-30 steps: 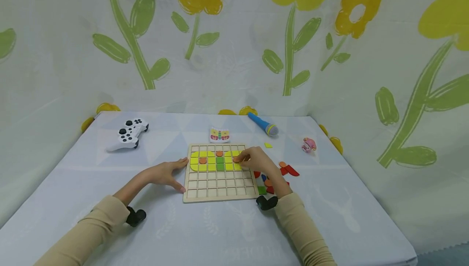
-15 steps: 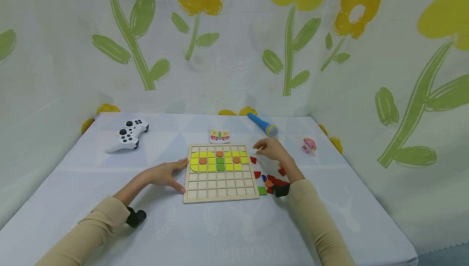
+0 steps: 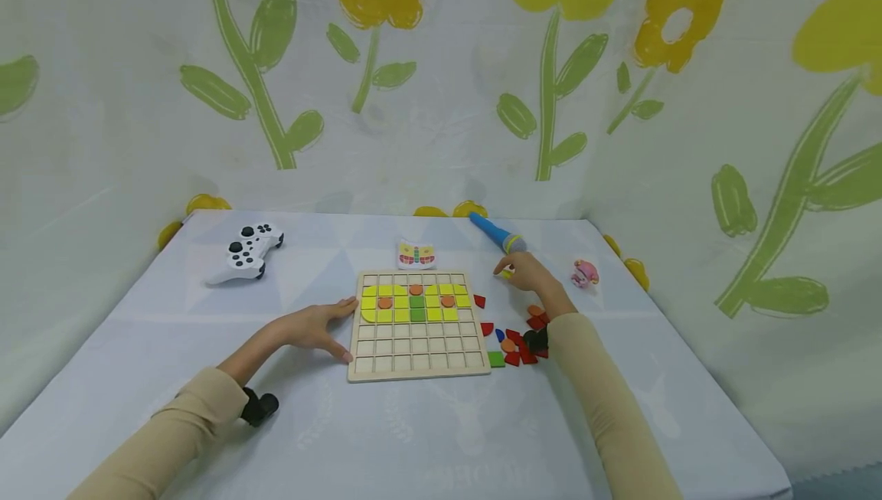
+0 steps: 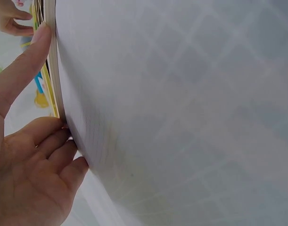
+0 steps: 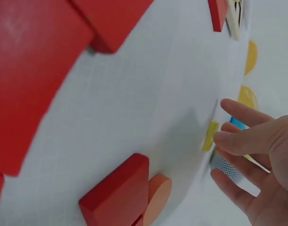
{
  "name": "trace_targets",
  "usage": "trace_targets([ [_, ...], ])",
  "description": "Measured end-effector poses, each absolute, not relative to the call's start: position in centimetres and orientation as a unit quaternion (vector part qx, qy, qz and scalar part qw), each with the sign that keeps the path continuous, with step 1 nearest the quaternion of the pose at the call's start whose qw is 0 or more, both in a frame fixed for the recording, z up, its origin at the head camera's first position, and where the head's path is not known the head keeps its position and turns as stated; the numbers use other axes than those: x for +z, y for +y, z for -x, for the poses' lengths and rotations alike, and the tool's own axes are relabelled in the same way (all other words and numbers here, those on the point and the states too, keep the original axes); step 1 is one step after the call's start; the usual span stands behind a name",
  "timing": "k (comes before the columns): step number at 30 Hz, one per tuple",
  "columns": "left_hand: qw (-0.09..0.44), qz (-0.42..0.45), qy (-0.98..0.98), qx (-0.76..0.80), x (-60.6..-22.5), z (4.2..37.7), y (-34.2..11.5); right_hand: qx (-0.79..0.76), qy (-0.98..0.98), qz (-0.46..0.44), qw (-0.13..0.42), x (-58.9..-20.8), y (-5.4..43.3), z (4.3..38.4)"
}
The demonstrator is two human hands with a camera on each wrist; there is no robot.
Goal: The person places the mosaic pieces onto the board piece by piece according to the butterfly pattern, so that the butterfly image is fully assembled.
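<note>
The wooden board [image 3: 419,375] was seen lying flat in the middle of the table [image 3: 331,439]. Its upper part was found filled with yellow pieces [image 3: 402,316], three orange discs [image 3: 385,303] and two green squares [image 3: 417,308]. The lower rows were left bare, as was the cell at the lower right corner of the yellow pattern. Judged against the butterfly card [image 3: 416,256] behind the board, the upper wings were nearly finished, while the red lower wings had not been started. The board's left side was touched by the left hand [image 3: 313,326], its thumb and fingers spread apart. A loose yellow piece [image 5: 210,135] was reached by the right hand [image 3: 529,273]; its fingers were parted and loosely bent, and no firm pinch was shown. To the right of the board, red pieces [image 3: 513,359], a green piece [image 3: 496,360] and a blue piece [image 3: 500,335] were left unused.

Compared with half a second earlier, the right hand had been shifted rightward, away from the board's corner, and the loose yellow piece had been brought into view. The filled cells and the left hand were unchanged.
</note>
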State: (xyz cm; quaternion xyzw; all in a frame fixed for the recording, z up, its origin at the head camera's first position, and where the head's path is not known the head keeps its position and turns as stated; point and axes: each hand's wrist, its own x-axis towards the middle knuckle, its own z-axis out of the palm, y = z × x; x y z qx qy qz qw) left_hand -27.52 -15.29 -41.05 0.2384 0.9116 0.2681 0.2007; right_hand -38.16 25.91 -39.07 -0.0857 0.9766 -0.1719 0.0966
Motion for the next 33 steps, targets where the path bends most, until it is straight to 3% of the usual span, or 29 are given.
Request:
trace_targets([
  [11, 0.207, -0.228, 0.914, 0.266, -41.3, 27.8, -15.1, -0.192, 0.974, 0.088, 0.082, -39.4, 26.9, 38.4],
  [33, 0.206, -0.237, 0.91, 0.27, -41.1, 27.7, -15.2, -0.206, 0.964, 0.085, 0.146, -39.1, 28.9, 37.6],
])
